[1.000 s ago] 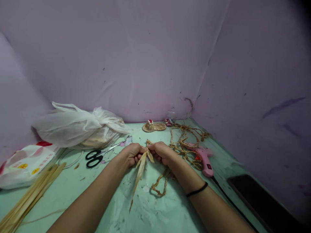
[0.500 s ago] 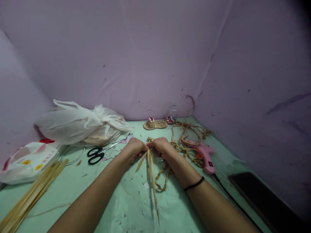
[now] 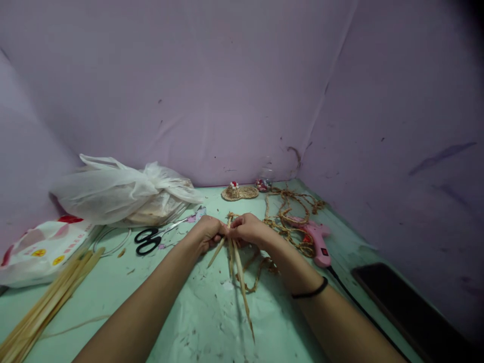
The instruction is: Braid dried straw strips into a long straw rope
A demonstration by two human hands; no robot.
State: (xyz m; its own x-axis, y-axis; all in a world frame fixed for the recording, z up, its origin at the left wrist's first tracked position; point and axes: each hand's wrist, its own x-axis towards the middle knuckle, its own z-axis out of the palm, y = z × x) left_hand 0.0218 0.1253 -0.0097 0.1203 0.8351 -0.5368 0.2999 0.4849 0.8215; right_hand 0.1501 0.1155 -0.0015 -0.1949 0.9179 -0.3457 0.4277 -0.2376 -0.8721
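Observation:
Over the middle of the table, my left hand [image 3: 207, 232] and my right hand [image 3: 248, 229] are close together, fingers pinched on a braid of dried leaf strips [image 3: 239, 269]. The loose ends fan out below my fingers, one to the left and the longest down toward me. A short plaited part rises just past my fingertips and appears to link with the thin braided cord [image 3: 289, 234] piled on the right. More of that cord loops under my right wrist. My fingers hide the exact crossing of the strips.
To the left are black-handled scissors [image 3: 148, 241], a bundle of dried strips [image 3: 56, 302], a printed packet [image 3: 41, 252] and a tied white bag [image 3: 124, 194]. At the back sits a woven slipper-shaped piece [image 3: 242, 193]. A pink glue gun [image 3: 319, 242] and dark phone [image 3: 401, 302] lie right.
My right hand has turned slightly, and its wrist has shifted a little right. The longest strip end has swung to the right, spreading the loose ends further apart. Both hands keep their pinch.

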